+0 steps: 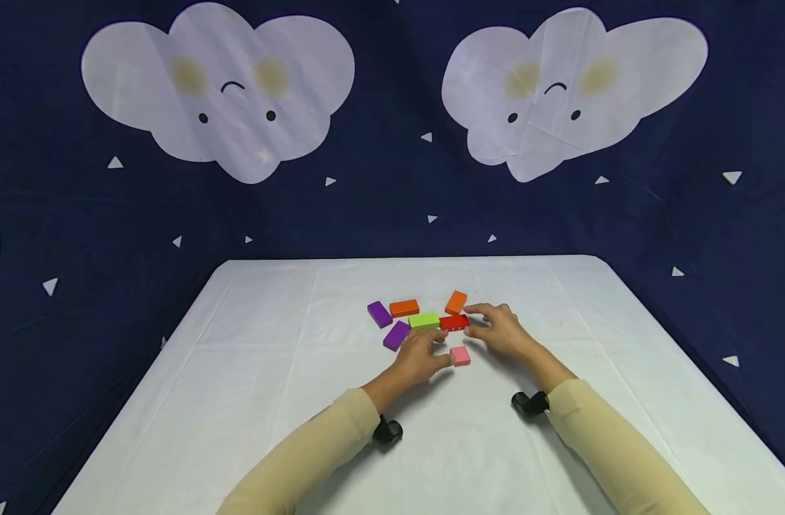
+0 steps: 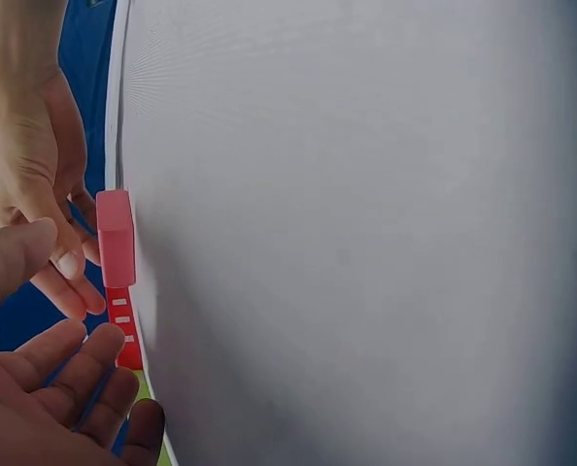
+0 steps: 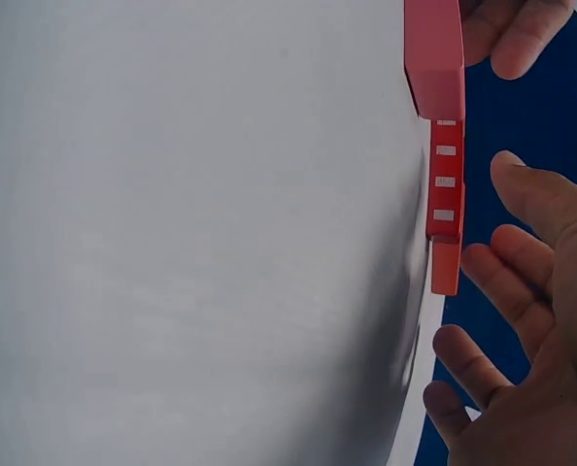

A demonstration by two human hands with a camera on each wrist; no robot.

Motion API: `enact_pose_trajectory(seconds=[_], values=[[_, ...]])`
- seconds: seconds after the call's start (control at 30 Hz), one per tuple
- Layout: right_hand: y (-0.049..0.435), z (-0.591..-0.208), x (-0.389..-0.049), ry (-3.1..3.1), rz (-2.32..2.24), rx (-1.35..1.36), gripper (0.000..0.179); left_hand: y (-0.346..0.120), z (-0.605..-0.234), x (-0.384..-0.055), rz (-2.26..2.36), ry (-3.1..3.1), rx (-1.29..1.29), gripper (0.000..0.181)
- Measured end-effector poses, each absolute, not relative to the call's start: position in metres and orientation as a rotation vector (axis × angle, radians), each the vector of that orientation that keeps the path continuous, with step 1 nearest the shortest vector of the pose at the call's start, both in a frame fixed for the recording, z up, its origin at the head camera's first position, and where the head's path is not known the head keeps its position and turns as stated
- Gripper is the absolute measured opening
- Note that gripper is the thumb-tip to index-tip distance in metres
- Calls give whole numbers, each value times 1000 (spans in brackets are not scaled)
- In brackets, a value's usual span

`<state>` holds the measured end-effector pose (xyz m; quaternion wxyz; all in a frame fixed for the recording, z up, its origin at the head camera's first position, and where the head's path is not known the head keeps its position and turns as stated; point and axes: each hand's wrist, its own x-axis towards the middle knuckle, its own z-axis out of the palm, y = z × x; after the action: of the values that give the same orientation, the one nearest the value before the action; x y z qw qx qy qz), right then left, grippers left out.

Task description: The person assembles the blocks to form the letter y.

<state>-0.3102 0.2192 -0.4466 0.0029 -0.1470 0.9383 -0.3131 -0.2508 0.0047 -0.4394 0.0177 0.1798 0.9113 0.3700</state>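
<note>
In the head view a red block with white marks (image 1: pixel 454 323) lies end to end with a lime green block (image 1: pixel 424 320). My left hand (image 1: pixel 421 357) is over the table, its fingers overlapping the green block's near edge and its thumb close to a small pink block (image 1: pixel 460 355). On the other side, my right hand (image 1: pixel 500 329) has thumb and fingers apart beside the red block's right end. Both wrist views show relaxed, parted fingers with nothing held. The pink block (image 2: pixel 117 238) stands in front of the red one (image 3: pixel 445 180) there.
Behind the row lie an orange block (image 1: pixel 404 308) and a second orange block (image 1: pixel 456 302). A purple block (image 1: pixel 379 314) and another purple block (image 1: pixel 396 335) are to the left. A white cloth (image 1: pixel 225 400) covers the table, with a dark blue cloud-patterned curtain (image 1: pixel 392 143) beyond.
</note>
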Motion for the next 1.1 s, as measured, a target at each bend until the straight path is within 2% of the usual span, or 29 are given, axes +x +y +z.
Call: enact_pose_trajectory(seconds=[1.1], values=[[216, -459, -326, 2964, -968, -439, 37, 26, -452, -256, 1115, 2845, 420, 36]])
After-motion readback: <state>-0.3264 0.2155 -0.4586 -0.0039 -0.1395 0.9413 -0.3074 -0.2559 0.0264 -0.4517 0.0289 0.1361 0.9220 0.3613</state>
